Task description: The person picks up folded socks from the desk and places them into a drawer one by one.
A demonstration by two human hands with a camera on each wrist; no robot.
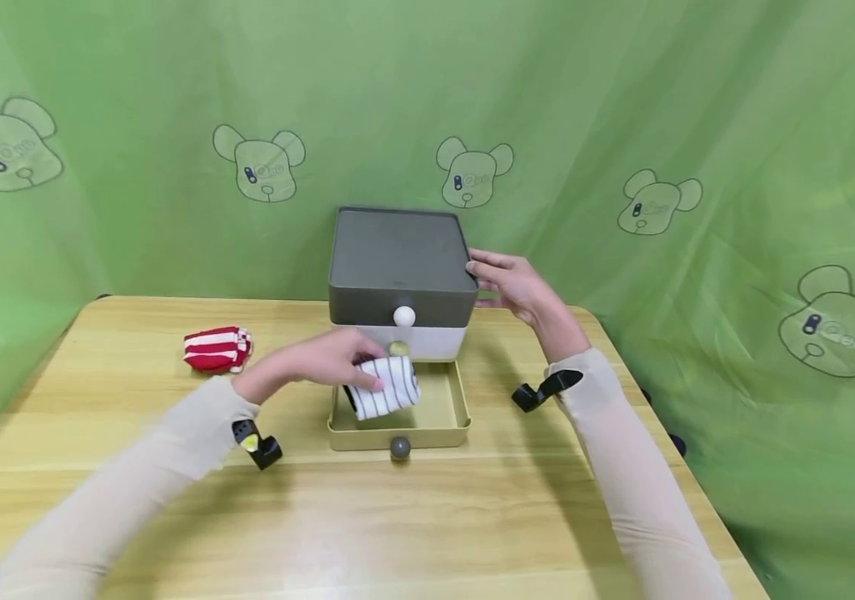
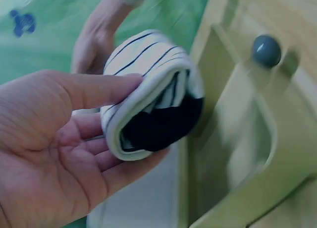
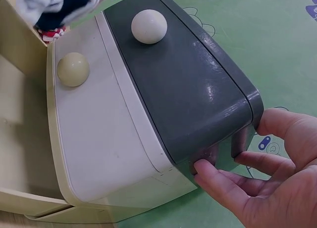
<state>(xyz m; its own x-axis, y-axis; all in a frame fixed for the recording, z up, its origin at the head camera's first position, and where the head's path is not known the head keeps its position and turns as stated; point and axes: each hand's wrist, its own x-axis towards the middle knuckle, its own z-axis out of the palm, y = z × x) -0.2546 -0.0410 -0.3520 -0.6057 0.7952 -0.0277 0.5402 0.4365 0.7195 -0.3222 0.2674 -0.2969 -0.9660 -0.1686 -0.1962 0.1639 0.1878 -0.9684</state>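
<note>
My left hand [image 1: 333,358] pinches a rolled sock [image 1: 386,387], white with thin dark stripes, between thumb and fingers. The roll is over the pulled-out bottom drawer [image 1: 442,400] of a small drawer box. In the left wrist view, the dark inside of the rolled sock [image 2: 153,94] faces the camera. My right hand [image 1: 513,287] rests its fingertips against the right side of the box's dark grey top section [image 1: 401,250]. In the right wrist view, the fingers [image 3: 223,186] touch the side of the grey section near its corner.
A red-and-white striped roll [image 1: 217,349] lies on the wooden table [image 1: 307,517] left of the box. The white middle drawer [image 3: 99,119] is closed under the grey one. A dark round knob [image 1: 400,448] sticks out from the bottom drawer's front. Green curtain [image 1: 367,100] hangs behind.
</note>
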